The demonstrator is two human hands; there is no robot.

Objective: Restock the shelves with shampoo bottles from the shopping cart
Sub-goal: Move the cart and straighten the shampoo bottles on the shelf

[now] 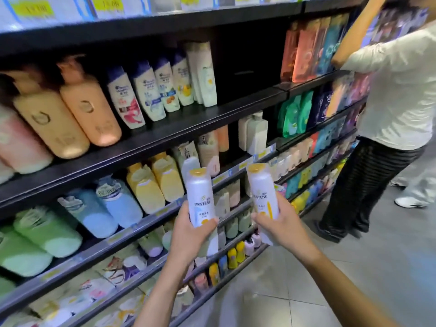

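1. The left hand (188, 234) is gripping the left bottle (200, 197), a white shampoo bottle with a yellow cap. Fingers and thumb are wrapping round its lower half.
2. The right hand (280, 223) is gripping the right bottle (263, 190), a matching one, in the same way.
3. Both bottles are standing roughly upright, caps up and tipping slightly away from the person. They are side by side with clear space between them.
4. Matching bottles (206, 74) are standing on a shelf (165, 131) above and beyond both hands. A dark gap (243, 67) is showing just to their right, above and ahead of the right hand (the likeliest spot for new stock, as a judgement).
5. The coming move is calling for a lift up and forward with the long axes kept vertical. The right hand is sitting nearer the gap.
6. A second person (396, 90) is standing well off to the right of the right hand, reaching up at the shelving. The shopping cart is not showing.
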